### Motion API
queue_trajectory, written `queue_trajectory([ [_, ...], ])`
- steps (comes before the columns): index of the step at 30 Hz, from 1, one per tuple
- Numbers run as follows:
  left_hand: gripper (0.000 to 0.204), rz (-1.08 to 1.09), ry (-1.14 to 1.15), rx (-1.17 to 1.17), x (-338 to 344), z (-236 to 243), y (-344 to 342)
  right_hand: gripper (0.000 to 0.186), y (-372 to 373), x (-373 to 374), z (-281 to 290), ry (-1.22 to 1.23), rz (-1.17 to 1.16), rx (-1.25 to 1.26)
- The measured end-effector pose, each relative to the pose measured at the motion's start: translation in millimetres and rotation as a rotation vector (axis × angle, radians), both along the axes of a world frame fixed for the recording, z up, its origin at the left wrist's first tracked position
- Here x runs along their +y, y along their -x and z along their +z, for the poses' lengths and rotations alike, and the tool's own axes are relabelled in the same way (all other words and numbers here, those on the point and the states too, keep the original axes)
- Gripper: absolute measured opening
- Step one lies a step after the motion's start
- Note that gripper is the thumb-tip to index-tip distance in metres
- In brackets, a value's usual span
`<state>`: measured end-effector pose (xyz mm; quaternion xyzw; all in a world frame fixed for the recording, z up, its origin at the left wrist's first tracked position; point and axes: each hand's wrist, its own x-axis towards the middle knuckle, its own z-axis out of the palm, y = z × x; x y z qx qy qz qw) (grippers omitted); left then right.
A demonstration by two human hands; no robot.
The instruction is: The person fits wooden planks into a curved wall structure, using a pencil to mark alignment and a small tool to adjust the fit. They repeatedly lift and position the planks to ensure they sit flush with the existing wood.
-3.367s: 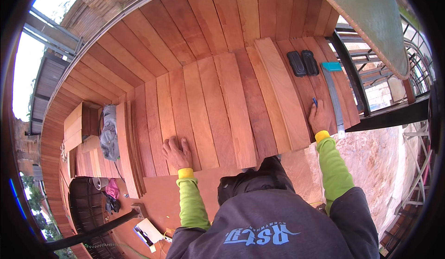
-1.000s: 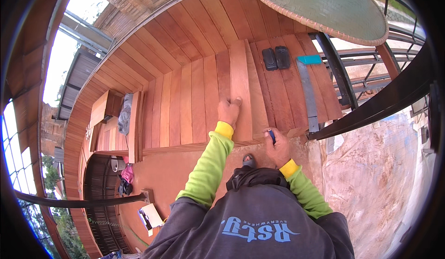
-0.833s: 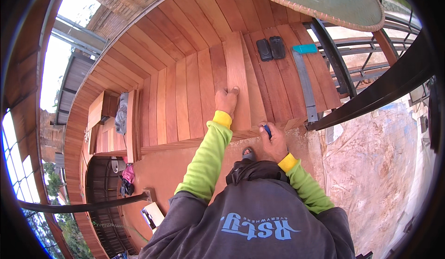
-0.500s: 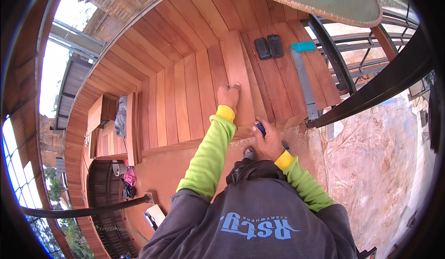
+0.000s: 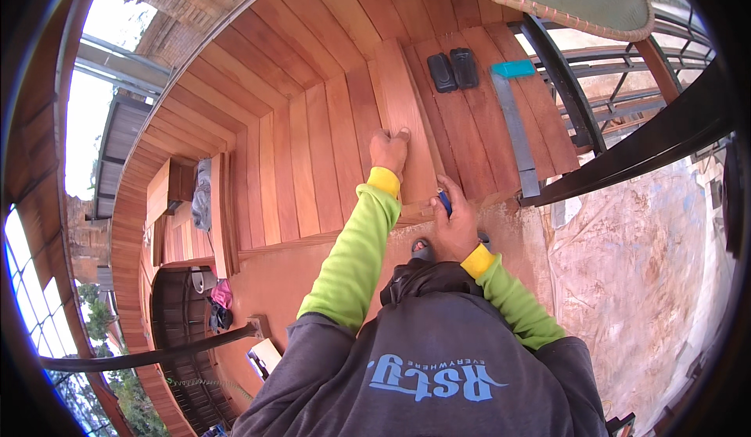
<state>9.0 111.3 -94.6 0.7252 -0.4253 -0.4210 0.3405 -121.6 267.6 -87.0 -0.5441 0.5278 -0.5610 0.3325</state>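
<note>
A loose reddish-brown wooden plank (image 5: 404, 93) lies lengthwise over the fitted boards of a curved bench. On the plank's left edge rests my left hand (image 5: 388, 154), fingers curled and thumb laid on the top face. My right hand (image 5: 456, 226) is at the plank's near end, closed around a small blue tool (image 5: 444, 200) with a pale tip. Most of that tool is hidden in the hand, so its kind is unclear. Right of the plank, a flat metal square (image 5: 516, 136) with a turquoise handle lies on the boards.
Two black cases (image 5: 453, 71) lie beyond the plank, beside the square. A large woven hat-like disc (image 5: 555, 3) hangs over the far right. Black metal rails (image 5: 641, 155) curve along the right side. Grey cloth (image 5: 203, 194) sits on the bench at left.
The view has shifted slightly. My right hand with the blue tool has moved a little up and right, close against the plank's near end. My left hand stays on the plank.
</note>
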Motion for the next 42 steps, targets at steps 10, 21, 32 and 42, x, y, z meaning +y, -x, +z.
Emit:
queue_trajectory([
  [10,0.079,-0.356,0.148,0.02,99,58,-14,0.033,9,2,-7,-0.15,0.023,-0.101],
  [21,0.097,-0.704,0.487,-0.475,108,34,-20,0.021,25,6,-19,-0.176,-0.003,-0.132],
  [32,0.085,-0.784,0.56,-0.693,103,35,-24,0.016,56,22,-36,-0.276,-0.155,-0.171],
  [42,0.082,-0.807,0.526,-0.724,103,27,-25,0.014,52,16,-38,-0.253,-0.156,-0.169],
])
